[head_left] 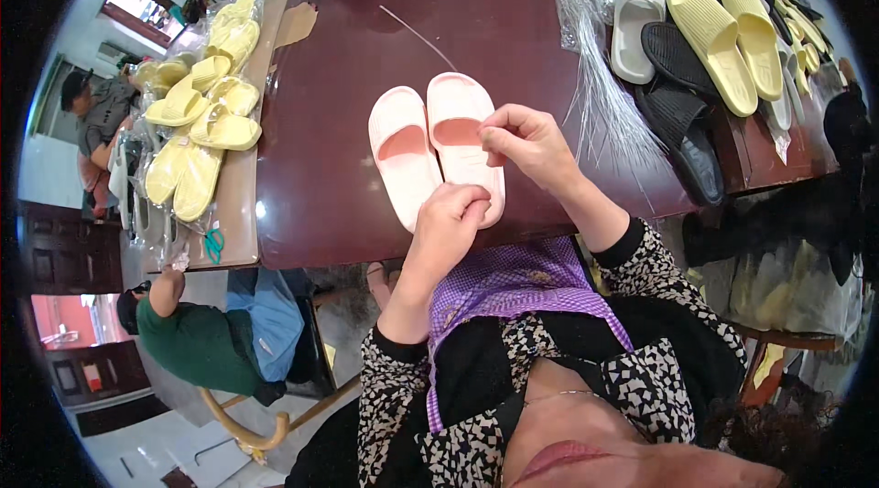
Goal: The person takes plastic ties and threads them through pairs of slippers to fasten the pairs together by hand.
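A pair of pale pink slide slippers lies side by side, soles down, on a dark red-brown table point(330, 168). My left hand point(450, 221) is closed on the near ends of the left pink slipper point(399, 158) and the right pink slipper point(462, 108), where the two meet. My right hand point(526, 145) pinches the right slipper at the edge of its strap, fingers curled. Both forearms, in black-and-white patterned sleeves, come up from below over a purple checked apron point(513, 287).
Yellow slippers in clear bags point(206, 113) are stacked along the table's left edge, with teal scissors point(213, 244) near them. A bundle of clear plastic strips point(595, 76) and a pile of yellow, black and grey slippers point(714, 39) lie to the right. Two other people sit at the left.
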### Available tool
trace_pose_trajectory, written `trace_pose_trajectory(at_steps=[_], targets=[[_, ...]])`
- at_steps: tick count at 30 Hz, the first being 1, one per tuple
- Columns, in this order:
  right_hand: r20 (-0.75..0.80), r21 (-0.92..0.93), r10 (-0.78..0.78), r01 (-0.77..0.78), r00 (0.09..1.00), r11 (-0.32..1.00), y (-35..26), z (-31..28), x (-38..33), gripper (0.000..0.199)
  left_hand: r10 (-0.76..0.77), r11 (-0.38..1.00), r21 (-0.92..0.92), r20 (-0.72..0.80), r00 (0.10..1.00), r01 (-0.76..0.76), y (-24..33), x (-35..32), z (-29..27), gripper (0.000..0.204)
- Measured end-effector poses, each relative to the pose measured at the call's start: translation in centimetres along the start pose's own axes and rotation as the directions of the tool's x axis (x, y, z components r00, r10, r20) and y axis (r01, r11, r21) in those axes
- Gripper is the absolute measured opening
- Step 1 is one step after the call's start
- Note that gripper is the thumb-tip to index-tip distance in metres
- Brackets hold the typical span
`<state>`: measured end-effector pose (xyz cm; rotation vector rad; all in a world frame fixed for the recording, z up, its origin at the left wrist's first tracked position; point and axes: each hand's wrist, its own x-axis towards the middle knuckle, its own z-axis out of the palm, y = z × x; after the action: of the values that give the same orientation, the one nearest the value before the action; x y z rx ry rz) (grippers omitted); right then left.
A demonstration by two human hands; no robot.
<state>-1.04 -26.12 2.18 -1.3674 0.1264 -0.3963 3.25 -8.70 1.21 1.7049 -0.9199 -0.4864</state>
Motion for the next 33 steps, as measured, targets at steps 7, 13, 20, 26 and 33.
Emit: trace_pose_trajectory(at_steps=[7, 13, 20, 26, 33], targets=[[0.024, -0.268, 0.19, -0.176, 0.982, 0.947, 2.1, -2.6, -3.4, 0.013, 0.336, 0.69, 0.66, 0.071, 0.939, -0.296, 2.3, -2.7, -1.1, 0.015], [0.014, -0.137, 0.497, -0.49, 0.868, 0.861, 3.4, -2.6, -7.9, 0.014, 0.407, 0.686, 0.595, 0.163, 0.899, -0.418, -0.8, -4.7, -0.3, 0.014], [0.102, 0.252, 0.742, -0.739, 0.662, 0.624, 5.2, -3.0, -10.7, 0.015, 0.351, 0.752, 0.539, 0.162, 0.922, -0.38, -1.6, -5.0, -0.1, 0.014], [0.107, 0.251, 0.695, -0.695, 0.711, 0.673, 4.9, -2.2, -7.5, 0.014, 0.388, 0.778, 0.486, 0.126, 0.913, -0.398, -2.1, -2.8, -1.7, 0.011], [0.131, 0.122, 0.626, -0.64, 0.768, 0.759, 5.3, -1.9, -1.8, 0.017, 0.487, 0.69, 0.563, 0.104, 0.867, -0.455, -4.8, 2.6, -4.1, 0.007]])
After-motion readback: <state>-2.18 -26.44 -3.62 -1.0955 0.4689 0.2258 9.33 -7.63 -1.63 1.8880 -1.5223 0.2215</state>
